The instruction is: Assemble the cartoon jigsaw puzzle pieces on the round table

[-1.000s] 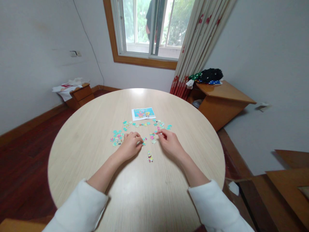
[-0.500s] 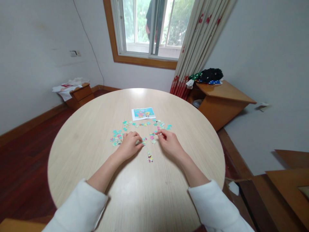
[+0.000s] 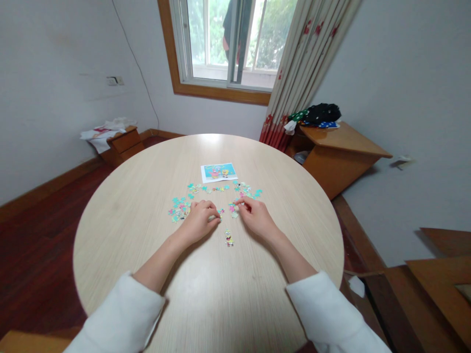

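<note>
Loose pieces [image 3: 179, 212] lie left; beside them your left hand [image 3: 200, 215] curls, thumb and forefinger close. Near centre, the joined figure [image 3: 228, 238] lies long axis near to far, head pointing far. Your right hand [image 3: 257, 214] bends its fingers at right. Whether either pinches a piece, you cannot tell. You appear to be sorting; the next move calls for a matching edge.

wood-framed window [image 3: 209, 39] | red-patterned curtain [image 3: 307, 59] at its right | dark cloths [image 3: 323, 114] on cabinet [image 3: 342, 142] | wall socket [image 3: 112, 81]
</note>
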`<state>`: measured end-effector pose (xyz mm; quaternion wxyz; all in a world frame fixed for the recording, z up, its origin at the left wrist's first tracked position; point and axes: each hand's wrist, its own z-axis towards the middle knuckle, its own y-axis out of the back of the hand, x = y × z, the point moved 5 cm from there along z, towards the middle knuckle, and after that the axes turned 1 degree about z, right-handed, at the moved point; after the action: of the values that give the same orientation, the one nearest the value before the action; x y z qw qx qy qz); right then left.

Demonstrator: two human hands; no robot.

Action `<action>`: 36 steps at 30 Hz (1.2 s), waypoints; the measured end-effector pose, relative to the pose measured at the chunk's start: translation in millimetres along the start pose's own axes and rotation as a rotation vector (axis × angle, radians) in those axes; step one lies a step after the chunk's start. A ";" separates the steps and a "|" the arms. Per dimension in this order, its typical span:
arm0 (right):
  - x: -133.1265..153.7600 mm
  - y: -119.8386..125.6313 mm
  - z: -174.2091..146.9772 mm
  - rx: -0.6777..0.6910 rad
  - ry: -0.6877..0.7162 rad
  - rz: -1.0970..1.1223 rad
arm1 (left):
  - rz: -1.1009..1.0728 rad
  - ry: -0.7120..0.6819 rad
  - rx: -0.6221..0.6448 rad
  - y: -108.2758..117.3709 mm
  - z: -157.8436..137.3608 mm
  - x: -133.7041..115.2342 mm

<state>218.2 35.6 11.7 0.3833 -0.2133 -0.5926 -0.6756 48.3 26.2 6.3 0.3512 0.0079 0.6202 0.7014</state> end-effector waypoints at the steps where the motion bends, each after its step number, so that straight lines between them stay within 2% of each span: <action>1: -2.6 -2.4 3.2 -0.005 0.009 -0.026 | -0.004 0.004 -0.005 0.8 0.4 -0.3; 6: -15.7 -11.0 28.8 -0.127 0.138 -0.187 | 0.003 0.045 -0.019 4.9 1.5 0.0; 10: -21.8 -17.8 51.9 -0.166 0.146 -0.307 | -0.008 0.033 -0.004 3.8 1.0 -0.4; 15: -13.8 -29.3 68.5 -0.115 0.164 -0.367 | 0.003 -0.050 0.047 -1.2 0.3 -3.8; 21: -10.0 -39.9 73.6 0.000 0.203 -0.389 | 0.059 -0.058 0.082 -2.8 -0.2 -2.9; 36: -16.2 -39.7 77.6 -0.024 0.108 -0.340 | 0.106 0.045 0.039 0.8 1.6 3.5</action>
<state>184.7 114.9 -9.6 0.2923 -0.0783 -0.5905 -0.7482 46.0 29.4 5.9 0.2995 0.0317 0.6402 0.7067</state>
